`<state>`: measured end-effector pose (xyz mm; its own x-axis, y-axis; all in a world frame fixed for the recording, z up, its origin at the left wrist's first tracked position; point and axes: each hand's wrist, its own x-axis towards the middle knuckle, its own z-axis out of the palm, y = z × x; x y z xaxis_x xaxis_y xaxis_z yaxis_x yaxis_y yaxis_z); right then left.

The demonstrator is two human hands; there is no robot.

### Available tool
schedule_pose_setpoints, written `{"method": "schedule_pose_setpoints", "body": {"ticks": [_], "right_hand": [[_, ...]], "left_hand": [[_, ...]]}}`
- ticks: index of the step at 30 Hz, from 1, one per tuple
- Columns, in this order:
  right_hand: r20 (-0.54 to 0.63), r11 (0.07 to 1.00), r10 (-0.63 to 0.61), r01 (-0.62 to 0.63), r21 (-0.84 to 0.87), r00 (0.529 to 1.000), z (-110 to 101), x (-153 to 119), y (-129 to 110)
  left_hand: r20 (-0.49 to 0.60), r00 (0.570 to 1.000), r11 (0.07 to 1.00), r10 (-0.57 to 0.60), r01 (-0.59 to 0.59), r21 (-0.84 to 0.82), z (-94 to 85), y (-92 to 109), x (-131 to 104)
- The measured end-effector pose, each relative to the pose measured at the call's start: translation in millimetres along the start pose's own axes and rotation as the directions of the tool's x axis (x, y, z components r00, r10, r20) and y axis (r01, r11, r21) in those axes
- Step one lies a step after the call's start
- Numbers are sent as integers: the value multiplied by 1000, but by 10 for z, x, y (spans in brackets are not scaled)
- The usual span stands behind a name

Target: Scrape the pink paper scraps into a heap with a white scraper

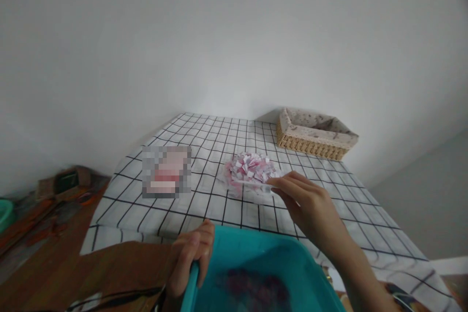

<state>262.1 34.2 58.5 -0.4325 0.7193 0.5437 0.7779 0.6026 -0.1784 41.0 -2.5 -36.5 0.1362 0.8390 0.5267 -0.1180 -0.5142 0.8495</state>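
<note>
My left hand (195,251) is closed over the left rim of a teal plastic bin (252,239) at the front edge of the table. Inside the bin lie dark reddish, blurred things I cannot make out. My right hand (305,197) reaches over the table, thumb and fingers pinched on the near right edge of a clear plastic bag (261,197). A heap of small pink and white paper-like pieces (250,168) sits in or on that bag, on the tabletop. Whether the bag fully encloses them I cannot tell.
A checked white cloth covers the table (212,136). At the back right stands a woven basket (310,144) with a patterned lining. A blurred-out flat object (166,173) lies on the left. Boxes (64,183) and a green basin (5,214) are on the floor.
</note>
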Motion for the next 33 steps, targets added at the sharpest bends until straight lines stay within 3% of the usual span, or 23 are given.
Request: {"method": "schedule_pose_setpoints", "body": {"ticks": [4, 8, 12, 17, 24, 27, 33], "right_hand": [[32, 999, -27, 28, -22, 999, 74, 37, -20], [51, 1000, -18, 17, 5, 999, -15, -85, 3], [-10, 998, 49, -48, 50, 999, -121, -164, 2], [66, 989, 112, -118, 87, 991, -12, -150, 10], [-129, 962, 264, -270, -35, 956, -53, -215, 152], [-121, 968, 249, -251, -2, 961, -62, -196, 118], [9, 993, 115, -115, -27, 993, 115, -24, 11]], "left_hand": [[22, 999, 999, -47, 47, 3, -4, 55, 12], [20, 998, 999, -52, 52, 11, 6, 47, 9], [-7, 1000, 1000, -14, 14, -20, 14, 8, 1], [35, 998, 999, -42, 42, 10, -5, 34, 8], [-7, 1000, 999, 7, -8, -31, 20, 6, 14], [-1, 1000, 1000, 0, 0, -31, 25, 18, 18], [7, 1000, 999, 17, -17, -46, -6, 2, -3]]}}
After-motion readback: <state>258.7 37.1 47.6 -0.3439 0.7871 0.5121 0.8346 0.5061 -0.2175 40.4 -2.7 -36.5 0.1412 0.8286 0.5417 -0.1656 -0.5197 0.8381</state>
